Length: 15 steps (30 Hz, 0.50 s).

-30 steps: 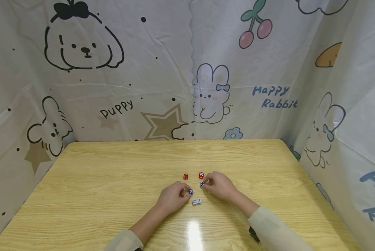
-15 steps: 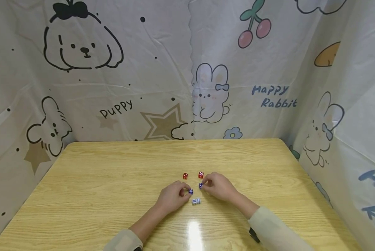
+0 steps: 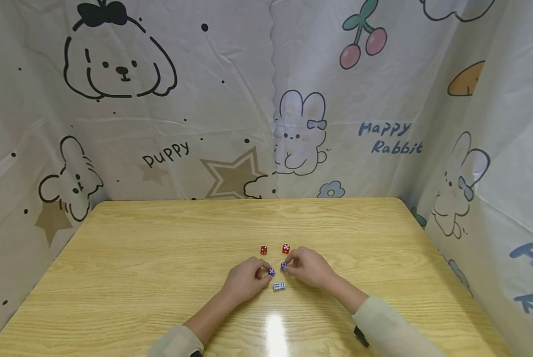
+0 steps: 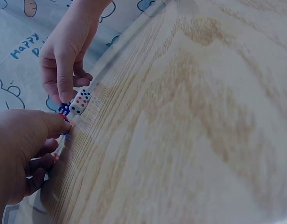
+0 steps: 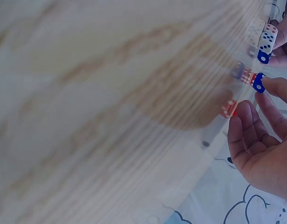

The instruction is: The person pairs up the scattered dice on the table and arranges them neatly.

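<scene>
My left hand pinches a blue die with white pips between thumb and forefinger, low at the table. Opposite it, my right hand holds a second blue die by its fingertips, a small gap from the first. Two white dice sit side by side just on the near side of the blue ones. In the right wrist view, the right fingertips grip the blue die with a red die close behind. The left wrist view shows the white dice beside the right hand's fingers.
Two red dice stand apart on the far side of the hands, one on the left and one on the right. The wooden table is bordered by a printed cloth at the back and sides.
My right hand has drawn its blue die nearer and leftward, away from the right red die and closer to the other blue die. The left hand stays in place.
</scene>
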Motion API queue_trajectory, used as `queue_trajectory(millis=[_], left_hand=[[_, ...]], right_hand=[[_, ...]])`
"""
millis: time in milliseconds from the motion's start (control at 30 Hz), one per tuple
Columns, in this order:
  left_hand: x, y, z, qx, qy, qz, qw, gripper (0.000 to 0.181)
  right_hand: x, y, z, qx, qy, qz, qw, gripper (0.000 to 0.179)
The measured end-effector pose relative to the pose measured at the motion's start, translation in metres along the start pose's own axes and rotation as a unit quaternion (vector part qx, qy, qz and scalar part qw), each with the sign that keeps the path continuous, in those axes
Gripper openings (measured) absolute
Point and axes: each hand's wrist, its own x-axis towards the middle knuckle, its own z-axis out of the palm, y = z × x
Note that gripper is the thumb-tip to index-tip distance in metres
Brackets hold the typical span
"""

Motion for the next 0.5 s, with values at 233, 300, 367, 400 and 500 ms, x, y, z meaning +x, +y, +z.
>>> queue_trajectory(millis=[233, 300, 367, 400, 500], left_hand=[[-0.0002, -0.0002, 0.0008, 0.004, 0.002, -0.001, 1.0000, 0.018], [0.0000, -0.0002, 0.0010, 0.004, 0.000, -0.004, 1.0000, 0.018], [0.0000, -0.0002, 0.0009, 0.004, 0.000, -0.004, 1.0000, 0.018], [0.0000, -0.0002, 0.0008, 0.003, 0.000, -0.004, 1.0000, 0.018], [-0.0003, -0.0001, 0.0004, -0.002, 0.005, -0.003, 1.0000, 0.018]], right_hand=[[-0.0004, -0.0017, 0.0010, 0.001, -0.002, -0.007, 1.0000, 0.010], [-0.0006, -0.0019, 0.0012, 0.000, -0.004, -0.006, 1.0000, 0.011], [-0.0010, -0.0022, 0.0011, 0.000, -0.005, -0.007, 1.0000, 0.011], [-0.0011, -0.0023, 0.0011, 0.000, -0.007, -0.007, 1.0000, 0.011], [-0.0014, -0.0030, 0.0008, 0.002, -0.009, -0.006, 0.9999, 0.011]])
